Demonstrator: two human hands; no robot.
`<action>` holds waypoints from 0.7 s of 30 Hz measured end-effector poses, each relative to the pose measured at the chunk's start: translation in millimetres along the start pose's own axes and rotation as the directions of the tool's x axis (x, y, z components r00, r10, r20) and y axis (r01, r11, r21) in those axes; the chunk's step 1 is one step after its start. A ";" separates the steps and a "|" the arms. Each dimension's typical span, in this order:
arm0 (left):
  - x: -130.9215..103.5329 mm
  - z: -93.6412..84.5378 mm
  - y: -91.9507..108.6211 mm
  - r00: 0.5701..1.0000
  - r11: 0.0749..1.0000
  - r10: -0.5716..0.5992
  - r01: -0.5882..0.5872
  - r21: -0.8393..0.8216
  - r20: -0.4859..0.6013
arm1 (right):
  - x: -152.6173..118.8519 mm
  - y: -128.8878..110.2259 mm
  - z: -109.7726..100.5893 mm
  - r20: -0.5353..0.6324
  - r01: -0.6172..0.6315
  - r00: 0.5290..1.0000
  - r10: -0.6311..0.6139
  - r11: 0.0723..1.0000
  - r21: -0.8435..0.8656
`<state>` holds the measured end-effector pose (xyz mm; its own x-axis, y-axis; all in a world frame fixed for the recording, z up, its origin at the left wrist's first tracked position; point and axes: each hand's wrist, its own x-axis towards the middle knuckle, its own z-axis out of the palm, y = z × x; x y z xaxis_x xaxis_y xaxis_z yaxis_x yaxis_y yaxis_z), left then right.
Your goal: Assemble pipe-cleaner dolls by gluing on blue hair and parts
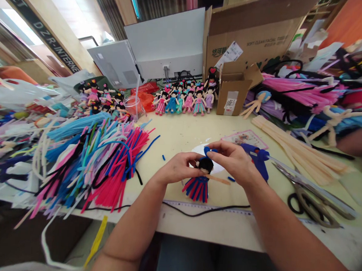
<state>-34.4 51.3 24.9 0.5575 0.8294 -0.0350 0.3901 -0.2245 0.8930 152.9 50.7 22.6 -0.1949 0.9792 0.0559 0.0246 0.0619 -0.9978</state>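
Bare forearms (136,226) stretch over the table (181,129), the left hand (179,167) pinching a black-haired pipe-cleaner doll (198,187), the right hand (232,158) pinching a blue pipe-cleaner piece (207,151) by its head.

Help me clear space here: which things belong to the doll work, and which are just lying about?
Likely in the job: doll in the left hand; blue piece in the right hand; pipe cleaners; glue gun; scissors.

Likely just lying about: large cardboard box; small cardboard box; monitors; black cord.
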 end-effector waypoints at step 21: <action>0.1 0.1 -0.6 1.000 1.000 0.005 -0.005 0.002 0.017 | 1.2 4.7 -0.1 0.001 0.049 0.999 -0.049 0.998 -0.028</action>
<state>-34.5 51.5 24.3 0.5719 0.8194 -0.0387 0.3888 -0.2292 0.8924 152.8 52.2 18.0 -0.1971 0.9748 0.1042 0.0425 0.1147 -0.9925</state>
